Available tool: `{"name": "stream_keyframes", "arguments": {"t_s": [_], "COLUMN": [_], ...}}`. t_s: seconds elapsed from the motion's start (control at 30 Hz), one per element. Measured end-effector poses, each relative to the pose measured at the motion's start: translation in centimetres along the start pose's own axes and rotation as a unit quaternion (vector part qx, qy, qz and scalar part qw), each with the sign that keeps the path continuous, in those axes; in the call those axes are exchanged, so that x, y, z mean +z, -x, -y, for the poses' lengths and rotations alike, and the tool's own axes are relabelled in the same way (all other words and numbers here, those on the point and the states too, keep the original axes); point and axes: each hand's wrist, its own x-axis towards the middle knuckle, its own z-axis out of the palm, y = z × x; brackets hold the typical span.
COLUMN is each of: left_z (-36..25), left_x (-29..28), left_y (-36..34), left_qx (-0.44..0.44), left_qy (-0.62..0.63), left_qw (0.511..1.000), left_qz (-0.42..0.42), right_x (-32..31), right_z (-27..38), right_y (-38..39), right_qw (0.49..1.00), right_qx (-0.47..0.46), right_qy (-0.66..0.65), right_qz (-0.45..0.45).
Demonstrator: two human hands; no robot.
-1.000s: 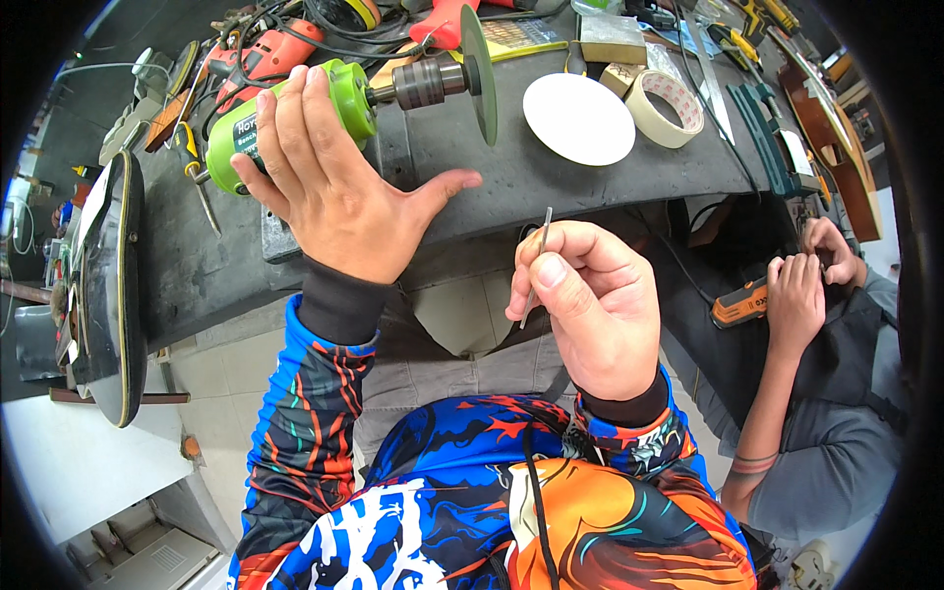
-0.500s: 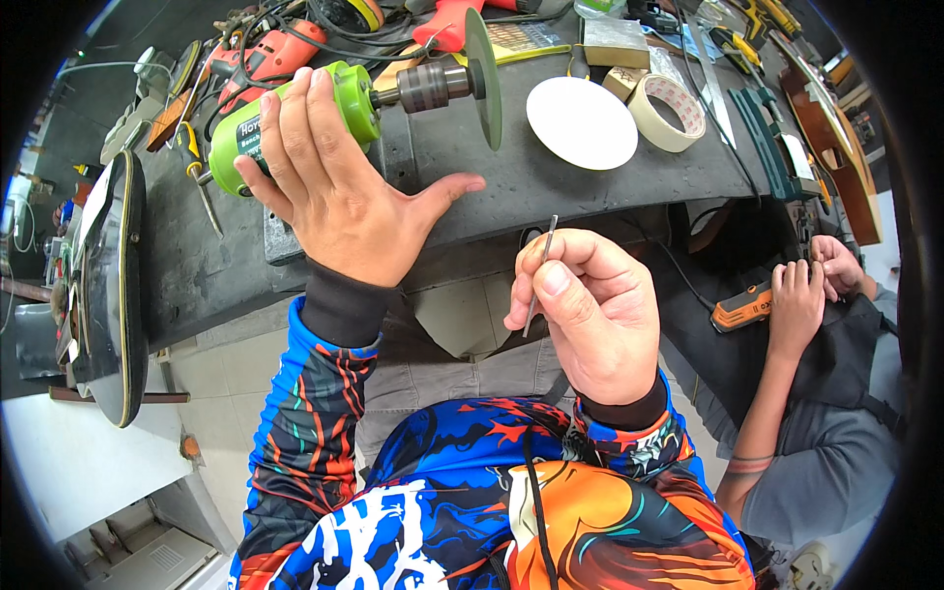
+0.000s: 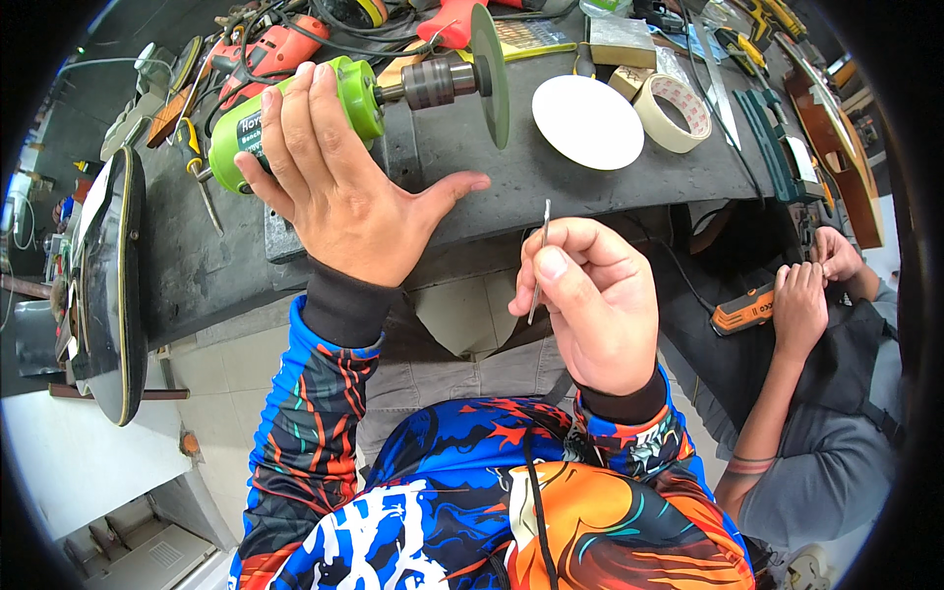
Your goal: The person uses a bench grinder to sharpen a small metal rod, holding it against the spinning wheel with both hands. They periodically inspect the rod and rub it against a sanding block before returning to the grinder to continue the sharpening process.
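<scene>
Head view: upper left, the left hand [image 3: 339, 211] lies spread against a green motor [image 3: 356, 98]; at centre, the right hand [image 3: 600, 300] pinches a thin metal rod [image 3: 546, 224], which could drop if the fingertips slackened.

Pretty bright overall; right hand [image 3: 600, 305] looks crisp; white disc [image 3: 588, 122] is basically blown out, metal chuck [image 3: 433, 83] shows streaky highlights; under the bench [image 3: 202, 280] it falls into deep shadow; fisheye bows the bench edge, black vignette eats the corners, rim stuff goes soft; light's probably overhead, hard to say.
</scene>
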Motion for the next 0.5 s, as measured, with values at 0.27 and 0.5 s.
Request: {"name": "stream_keyframes", "arguments": {"t_s": [0.27,0.5], "left_z": [0.0,0.1], "left_x": [0.1,0.1], "left_y": [0.1,0.1], "left_qx": [-0.003,-0.003], "left_qy": [0.0,0.005], "left_qw": [1.0,1.0], "left_qz": [-0.004,-0.005], "right_x": [-0.8,-0.6], "right_z": [-2.3,-3.0], "right_y": [-3.5,-4.6], "right_qw": [0.992,0.987], "right_qx": [-0.016,-0.036], "right_qy": [0.094,0.123], "right_qz": [-0.081,-0.1]}}
